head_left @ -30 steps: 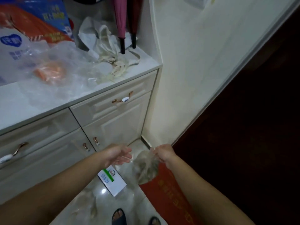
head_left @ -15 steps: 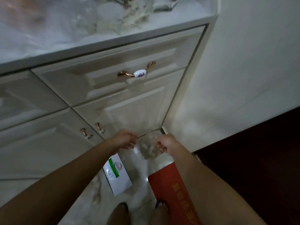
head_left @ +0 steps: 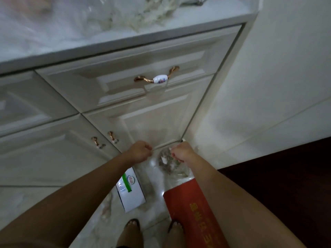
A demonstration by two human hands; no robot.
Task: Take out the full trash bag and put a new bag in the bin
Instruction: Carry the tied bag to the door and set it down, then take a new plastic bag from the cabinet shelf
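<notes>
Both hands have drawn closer and curled into fists since the earlier frame, the left hand (head_left: 140, 152) and right hand (head_left: 180, 152) each seeming to pinch the top of a clear trash bag (head_left: 170, 162) that hangs just above the tiled floor (head_left: 155, 185) by the cabinet corner. To tie it off well, I judge both ends should be pulled evenly so the thin film doesn't tear. It looks transparent, crumpled and lightly filled with pale scraps.

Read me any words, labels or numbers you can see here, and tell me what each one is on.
Nothing can be read for certain.
White box on the floor: a green stripe, a round red logo and small print, all too blurred to read.
Red mat: gold characters along it, too blurred and cut off to read.
Drawer handle: a small flower pattern, no text.
</notes>
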